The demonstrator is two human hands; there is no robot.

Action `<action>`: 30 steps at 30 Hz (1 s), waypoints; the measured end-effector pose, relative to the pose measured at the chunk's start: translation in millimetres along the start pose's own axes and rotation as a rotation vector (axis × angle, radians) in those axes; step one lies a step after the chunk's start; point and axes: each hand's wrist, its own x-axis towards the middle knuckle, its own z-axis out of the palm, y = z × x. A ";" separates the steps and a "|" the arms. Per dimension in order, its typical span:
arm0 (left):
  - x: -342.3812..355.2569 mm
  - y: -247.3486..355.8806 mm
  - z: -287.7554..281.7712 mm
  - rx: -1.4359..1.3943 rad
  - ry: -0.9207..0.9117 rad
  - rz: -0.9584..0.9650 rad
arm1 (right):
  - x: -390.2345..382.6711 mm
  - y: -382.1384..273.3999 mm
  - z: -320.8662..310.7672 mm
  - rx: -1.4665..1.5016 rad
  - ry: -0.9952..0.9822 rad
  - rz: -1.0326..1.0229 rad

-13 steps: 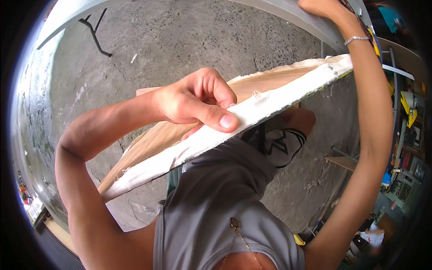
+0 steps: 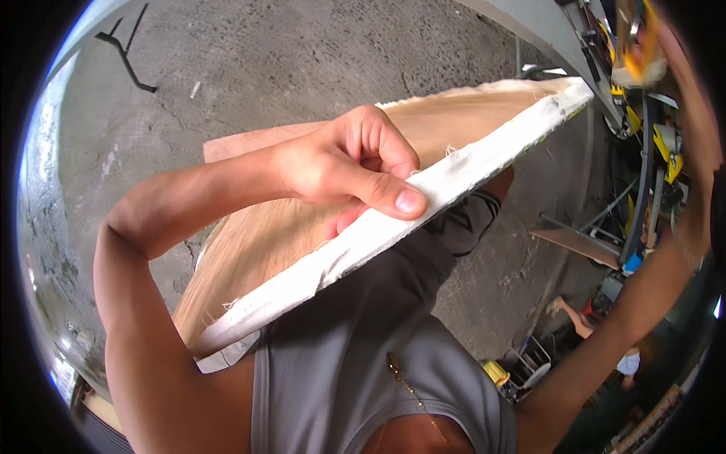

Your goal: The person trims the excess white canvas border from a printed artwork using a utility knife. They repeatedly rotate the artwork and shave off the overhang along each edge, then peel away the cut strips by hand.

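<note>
Wooden panel (image 2: pixel 461 125), one; white cloth edging (image 2: pixel 491 155) pinched by left hand (image 2: pixel 348 163), best kept taut beneath thumb. Right hand (image 2: pixel 697 113): blurred, grip cannot be told.

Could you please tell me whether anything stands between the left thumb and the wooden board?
White cloth along the edge of the wooden board lies under the thumb of the left hand; nothing else visibly intervenes.
</note>
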 end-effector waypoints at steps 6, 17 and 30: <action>0.3 -6.9 5.0 -0.037 0.021 0.064 | -148.3 -21.1 38.2 0.340 0.017 0.643; 0.4 -22.1 2.7 0.037 0.074 0.143 | -156.6 -56.2 83.5 0.290 -0.574 0.273; 1.8 -13.5 11.5 -0.058 0.100 0.065 | -158.7 -67.2 85.4 0.232 -0.623 0.467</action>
